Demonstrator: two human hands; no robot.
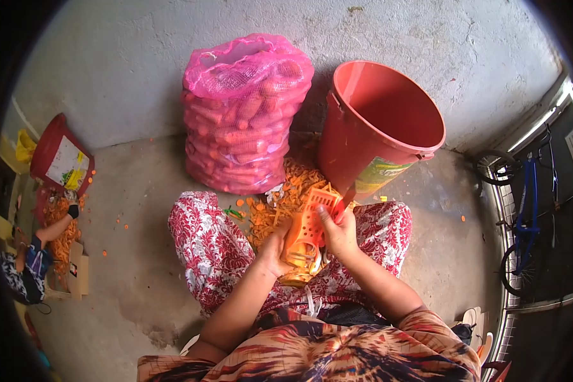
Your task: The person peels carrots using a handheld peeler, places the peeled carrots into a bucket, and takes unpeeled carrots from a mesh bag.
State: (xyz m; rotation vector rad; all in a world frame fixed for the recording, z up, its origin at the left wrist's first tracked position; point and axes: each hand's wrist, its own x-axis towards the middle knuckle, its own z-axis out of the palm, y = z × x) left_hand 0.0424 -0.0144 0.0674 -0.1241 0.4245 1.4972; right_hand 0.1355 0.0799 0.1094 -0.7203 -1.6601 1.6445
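Between my knees, both hands are closed round an orange plastic grater point(304, 223) with slots and round holes, tilted over my lap. My left hand point(275, 253) grips its lower left side. My right hand point(341, 235) holds its right side, with the thumb pressed on the perforated face. A red, handle-like piece point(346, 201) sticks up beside my right thumb; I cannot tell if it is part of the grater. Just under the grater is a yellow-orange rounded item point(297, 277), partly hidden. Orange carrot peelings point(267, 216) lie heaped on the floor beyond my hands.
A pink mesh sack point(239, 137) full of carrots stands by the wall, beside a tall red bucket point(363, 143). At far left, another person's arm point(54, 229) reaches over more peelings near a second red bucket point(51, 149). A blue bicycle point(528, 197) stands at right.
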